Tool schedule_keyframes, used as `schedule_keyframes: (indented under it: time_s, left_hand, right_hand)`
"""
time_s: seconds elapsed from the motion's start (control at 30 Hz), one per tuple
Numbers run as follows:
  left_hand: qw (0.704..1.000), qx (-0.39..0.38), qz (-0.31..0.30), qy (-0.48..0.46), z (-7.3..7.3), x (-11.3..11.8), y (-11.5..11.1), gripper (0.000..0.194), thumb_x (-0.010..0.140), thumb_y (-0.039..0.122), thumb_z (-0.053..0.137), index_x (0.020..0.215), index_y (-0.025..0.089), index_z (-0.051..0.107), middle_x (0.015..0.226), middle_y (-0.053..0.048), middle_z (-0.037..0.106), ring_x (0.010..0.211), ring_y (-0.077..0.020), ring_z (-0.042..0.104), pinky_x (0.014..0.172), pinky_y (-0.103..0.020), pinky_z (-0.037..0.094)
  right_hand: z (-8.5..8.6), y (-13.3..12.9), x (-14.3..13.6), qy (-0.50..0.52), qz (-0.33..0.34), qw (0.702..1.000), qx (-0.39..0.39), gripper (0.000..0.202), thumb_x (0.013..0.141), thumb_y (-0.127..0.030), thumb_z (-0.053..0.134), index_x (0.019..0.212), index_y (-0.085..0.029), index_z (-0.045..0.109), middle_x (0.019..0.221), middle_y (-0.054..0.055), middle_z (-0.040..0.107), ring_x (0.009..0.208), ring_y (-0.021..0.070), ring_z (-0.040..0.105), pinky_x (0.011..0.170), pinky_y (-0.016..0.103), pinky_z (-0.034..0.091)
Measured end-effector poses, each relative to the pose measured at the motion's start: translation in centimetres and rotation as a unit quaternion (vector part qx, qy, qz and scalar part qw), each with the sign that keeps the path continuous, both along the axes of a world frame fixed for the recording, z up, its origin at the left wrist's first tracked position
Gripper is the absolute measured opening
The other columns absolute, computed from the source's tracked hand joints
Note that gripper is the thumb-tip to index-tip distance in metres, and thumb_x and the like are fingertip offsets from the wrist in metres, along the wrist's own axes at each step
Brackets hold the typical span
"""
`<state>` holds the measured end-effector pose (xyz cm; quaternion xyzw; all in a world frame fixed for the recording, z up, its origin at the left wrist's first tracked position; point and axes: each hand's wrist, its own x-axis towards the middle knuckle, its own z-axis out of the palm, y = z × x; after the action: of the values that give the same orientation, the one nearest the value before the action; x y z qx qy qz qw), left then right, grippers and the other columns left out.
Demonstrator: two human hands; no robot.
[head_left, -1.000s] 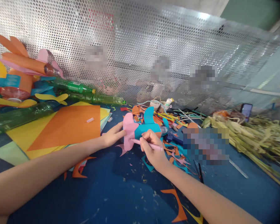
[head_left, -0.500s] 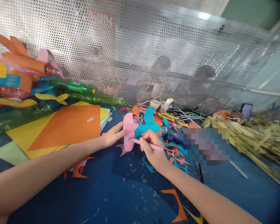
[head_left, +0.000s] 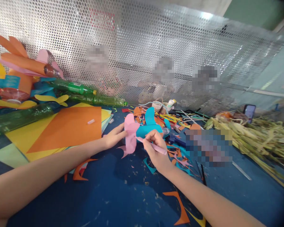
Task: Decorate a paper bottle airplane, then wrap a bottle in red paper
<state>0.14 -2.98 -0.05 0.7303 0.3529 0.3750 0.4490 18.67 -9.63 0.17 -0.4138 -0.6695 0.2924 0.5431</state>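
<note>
A bottle wrapped in blue paper, with blue paper fins, lies across the middle in the head view, its clear neck pointing right. A rounded pink paper piece covers its left end. My left hand grips that pink end from the left, the thumb in front and the other fingers partly hidden behind it. In my right hand, a pink marker is pinched like a writing tool, its tip at the right edge of the pink paper. Whether the tip touches is too small to tell.
Coloured paper sheets lie left, with a small pink cap on top. Green bottles and paper-covered crafts crowd the back left. Paper scraps spread right, near dried husks. A perforated metal screen stands behind.
My right hand has turned slightly, and the marker's tip has shifted a little up and to the right. My left hand keeps its hold on the pink end.
</note>
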Motion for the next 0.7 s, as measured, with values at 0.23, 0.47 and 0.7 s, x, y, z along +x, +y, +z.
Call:
schedule_keyframes:
  time_s: [0.23,0.47,0.7]
  left_hand:
    - [1.000,0.003,-0.006,-0.002,-0.06,-0.02,0.08,0.057,0.078,0.040,0.047,0.128,0.012,0.047,0.136,-0.009,0.051,0.125,-0.0312,0.044,0.107,-0.043,0.032]
    - [1.000,0.006,-0.005,-0.006,-0.06,0.01,0.03,0.059,0.078,0.043,0.048,0.129,0.012,0.047,0.137,-0.009,0.049,0.127,-0.0319,0.042,0.108,-0.043,0.030]
    - [1.000,0.001,-0.007,-0.004,-0.06,0.02,-0.03,0.060,0.079,0.043,0.047,0.129,0.010,0.046,0.137,-0.010,0.049,0.128,-0.0310,0.041,0.109,-0.041,0.029]
  right_hand:
    - [-0.46,0.37,-0.12,0.024,-0.005,1.000,0.001,0.023,0.088,-0.028,0.050,0.070,-0.023,0.037,0.055,-0.006,0.044,0.051,0.0112,0.045,0.053,0.026,0.038]
    - [-0.60,0.42,-0.10,0.020,0.001,1.000,0.003,0.023,0.088,-0.027,0.051,0.070,-0.022,0.038,0.056,-0.006,0.044,0.051,0.0105,0.044,0.053,0.025,0.037]
    - [-0.55,0.35,-0.13,0.006,0.008,1.000,-0.001,0.022,0.089,-0.028,0.050,0.071,-0.022,0.039,0.056,-0.006,0.048,0.051,0.0104,0.045,0.052,0.024,0.036]
